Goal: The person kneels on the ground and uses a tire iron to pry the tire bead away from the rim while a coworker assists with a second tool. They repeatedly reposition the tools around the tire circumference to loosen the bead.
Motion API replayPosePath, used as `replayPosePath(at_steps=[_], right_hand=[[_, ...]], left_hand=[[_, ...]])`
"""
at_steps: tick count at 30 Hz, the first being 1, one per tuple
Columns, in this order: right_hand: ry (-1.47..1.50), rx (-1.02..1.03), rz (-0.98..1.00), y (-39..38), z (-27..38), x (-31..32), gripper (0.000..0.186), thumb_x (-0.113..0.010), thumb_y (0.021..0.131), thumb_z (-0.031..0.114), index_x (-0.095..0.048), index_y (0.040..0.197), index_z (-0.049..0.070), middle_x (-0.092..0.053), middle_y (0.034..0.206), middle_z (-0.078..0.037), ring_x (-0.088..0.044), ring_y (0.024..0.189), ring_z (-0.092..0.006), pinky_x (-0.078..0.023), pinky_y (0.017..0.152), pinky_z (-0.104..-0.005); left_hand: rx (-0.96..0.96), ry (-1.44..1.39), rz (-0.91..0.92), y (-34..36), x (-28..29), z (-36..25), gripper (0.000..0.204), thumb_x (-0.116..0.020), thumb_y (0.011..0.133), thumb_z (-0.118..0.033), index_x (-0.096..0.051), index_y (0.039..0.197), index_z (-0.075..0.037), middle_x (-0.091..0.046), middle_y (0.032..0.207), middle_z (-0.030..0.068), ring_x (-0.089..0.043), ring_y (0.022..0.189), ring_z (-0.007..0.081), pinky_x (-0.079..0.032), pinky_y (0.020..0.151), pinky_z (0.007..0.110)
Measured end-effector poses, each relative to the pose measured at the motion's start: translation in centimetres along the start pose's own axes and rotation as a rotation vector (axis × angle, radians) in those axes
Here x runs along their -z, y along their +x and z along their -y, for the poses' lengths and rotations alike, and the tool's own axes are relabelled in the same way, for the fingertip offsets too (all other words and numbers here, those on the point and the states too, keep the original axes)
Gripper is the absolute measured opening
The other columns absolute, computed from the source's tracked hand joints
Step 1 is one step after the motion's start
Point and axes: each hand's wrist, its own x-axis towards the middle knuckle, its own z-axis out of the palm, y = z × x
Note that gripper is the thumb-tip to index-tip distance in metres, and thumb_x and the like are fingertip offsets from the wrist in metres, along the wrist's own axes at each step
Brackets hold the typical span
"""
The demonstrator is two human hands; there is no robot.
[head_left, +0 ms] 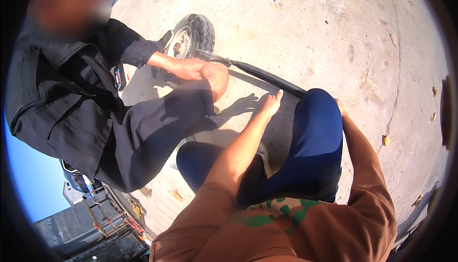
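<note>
A long black bar point(267, 76) slants from beside a wheel point(204, 32) to my raised knee, where its near end goes out of sight. My left hand point(272, 103) is just short of the bar, thumb up and apart from it, with nothing visible in it. Its other fingers are partly turned away, but its shadow on the concrete shows them spread. At the far side of my knee is my right hand point(339, 107); the knee hides its fingers and whatever they touch. A co-worker's bare forearm point(174, 66) reaches toward the wheel end of the bar.
The co-worker in dark clothes point(143, 133) sits or crouches close on my left, a bare knee near the bar. Cracked concrete point(334, 37) with scattered dry leaves spreads ahead and right. Behind the co-worker, at lower left, stand a vehicle point(74, 176) and a metal frame point(98, 209).
</note>
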Motion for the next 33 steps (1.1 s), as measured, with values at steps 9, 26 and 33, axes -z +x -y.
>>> replayPosePath(at_steps=[9, 26, 33], right_hand=[[-0.256, -0.115, -0.179, -1.0, 3.4, -0.9, 0.063, -0.044, 0.1, 0.053, -0.068, 0.078, -0.002, -0.063, 0.074, -0.026, -0.062, 0.071, -0.0414, -0.047, 0.069, -0.0474], [-0.685, 0.049, 0.222, 0.3, 9.2, -0.6, 0.038, -0.072, 0.077, 0.034, -0.067, 0.102, 0.006, -0.066, 0.1, -0.017, -0.065, 0.095, -0.0368, -0.053, 0.083, -0.0449], [-0.708, -0.075, 0.265, 0.6, 9.2, -0.7, 0.028, -0.067, 0.081, 0.032, -0.067, 0.096, 0.008, -0.07, 0.09, -0.018, -0.065, 0.089, -0.0389, -0.052, 0.078, -0.0469]], left_hand=[[0.059, -0.191, -0.135, 2.3, -4.0, -4.2, 0.112, -0.069, 0.072, -0.076, -0.041, 0.138, 0.009, -0.051, 0.129, 0.0221, -0.054, 0.114, 0.0341, -0.05, 0.093, 0.047], [0.016, -0.522, -0.438, 4.7, -7.7, -5.1, 0.037, -0.077, 0.079, -0.029, -0.065, 0.099, 0.0, -0.064, 0.095, 0.0115, -0.061, 0.081, 0.0233, -0.048, 0.067, 0.042], [0.155, -0.606, -0.618, 5.8, -8.3, -5.9, 0.048, -0.074, 0.075, -0.018, -0.061, 0.107, 0.014, -0.067, 0.11, 0.0266, -0.069, 0.101, 0.0335, -0.054, 0.087, 0.041]])
